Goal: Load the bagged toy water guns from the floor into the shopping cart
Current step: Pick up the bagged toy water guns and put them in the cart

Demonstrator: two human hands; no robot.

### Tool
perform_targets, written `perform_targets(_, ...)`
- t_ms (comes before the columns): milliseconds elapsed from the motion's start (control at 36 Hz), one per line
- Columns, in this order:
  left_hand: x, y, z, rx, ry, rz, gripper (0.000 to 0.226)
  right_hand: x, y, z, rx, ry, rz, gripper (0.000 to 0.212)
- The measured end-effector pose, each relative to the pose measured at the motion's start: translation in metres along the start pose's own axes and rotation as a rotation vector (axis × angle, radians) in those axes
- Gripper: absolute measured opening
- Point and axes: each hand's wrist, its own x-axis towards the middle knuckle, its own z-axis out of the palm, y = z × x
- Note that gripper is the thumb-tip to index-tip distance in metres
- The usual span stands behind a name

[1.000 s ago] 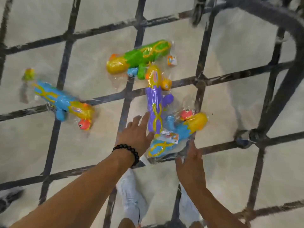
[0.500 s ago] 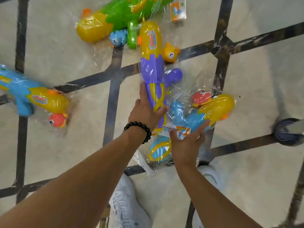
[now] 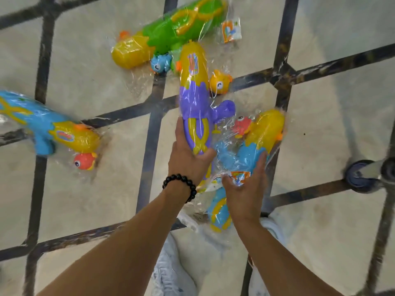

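Four toy water guns, each sealed in a clear crinkled plastic bag, lie on the wire grid of the cart floor [image 3: 154, 124]. The purple and yellow gun [image 3: 195, 99] lies lengthwise, yellow end pointing away from me, a small yellow fish figure beside it; my left hand [image 3: 188, 159] grips its near end. Just right of it, the blue and yellow gun [image 3: 254, 144] lies slanted, a red fish figure against it; my right hand [image 3: 245, 189] holds its middle through the bag. The green and yellow gun [image 3: 168, 35] lies slanted at the far side. Another blue and yellow one [image 3: 49, 129] lies apart, far left.
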Motion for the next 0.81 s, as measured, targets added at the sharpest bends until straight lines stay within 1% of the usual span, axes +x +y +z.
perform_targets(111,-0.036,0.028,-0.030,-0.071,0.053,-0.002,0.105,-0.026,-0.038,-0.040,-0.039,-0.084,-0.076,0.115)
perform_targets(278,-0.098,0.100,-0.106,-0.099,0.115,0.021,0.103,-0.072,-0.121,-0.103,-0.021,-0.265,-0.125,0.118)
perform_targets(417,-0.143,0.168,-0.189,-0.097,0.155,0.043,0.101,-0.113,-0.207,-0.145,0.044,-0.402,-0.143,0.115)
perform_targets(556,-0.188,0.235,-0.276,-0.140,0.216,0.039,0.104,-0.163,-0.308,-0.182,0.087,-0.483,-0.281,0.116)
perform_targets(639,-0.222,0.278,-0.330,-0.162,0.255,0.063,0.104,-0.199,-0.362,-0.199,0.043,-0.493,-0.333,0.118)
perform_targets(750,-0.271,0.327,-0.406,-0.232,0.305,0.086,0.098,-0.253,-0.437,-0.223,-0.001,-0.534,-0.372,0.118)
perform_targets(806,-0.296,0.347,-0.445,-0.242,0.343,0.078,0.100,-0.281,-0.471,-0.235,-0.017,-0.563,-0.412,0.121)
